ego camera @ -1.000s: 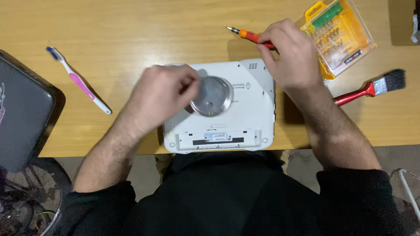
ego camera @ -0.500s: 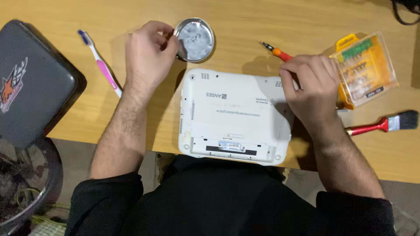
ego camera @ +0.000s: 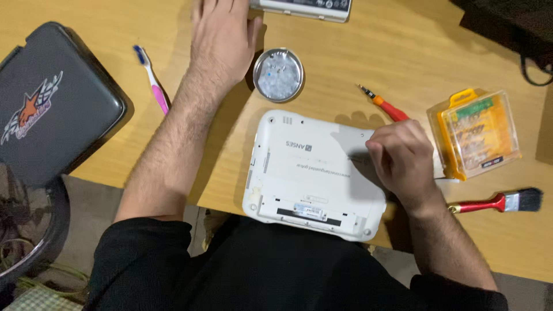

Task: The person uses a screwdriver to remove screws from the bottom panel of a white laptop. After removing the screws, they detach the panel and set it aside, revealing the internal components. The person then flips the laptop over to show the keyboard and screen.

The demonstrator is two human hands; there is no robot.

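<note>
- Head view, only view, looks down on a wooden table (ego camera: 357,52).
- Round metal dish (ego camera: 278,74) sits on the table above the laptop, holds a few small screws; count unclear.
- Clear plastic case (ego camera: 477,133) with orange insert at the right, lid shut, bits inside in rows, detail too small to tell.
- Dark hard case (ego camera: 55,103) at the left edge with a star sticker, closed, contents hidden.
- White laptop (ego camera: 314,173) lies bottom-up at the near table edge, its near side overhanging the edge toward the person's body. Rounded corners, vent slots near a far corner, printed label in the middle, a long recess along the near side.
- Left hand (ego camera: 222,37) lies flat on the table, fingers spread, palm down, just left of the dish and beside it; contact with the dish cannot be told. Holds nothing.
- Right hand (ego camera: 403,155) rests on the right part of the laptop, fingers curled loosely, touching the shell. Grip on anything cannot be told.
- Orange screwdriver (ego camera: 385,105) lies on the table just beyond the right hand, tip pointing left; handle end hidden by the hand.
- Pink toothbrush (ego camera: 152,82) lies left of the left forearm.
- Red-handled brush (ego camera: 507,201) lies at the far right, below the plastic case.
- Grey device (ego camera: 302,7) at the top edge, cut off.
</note>
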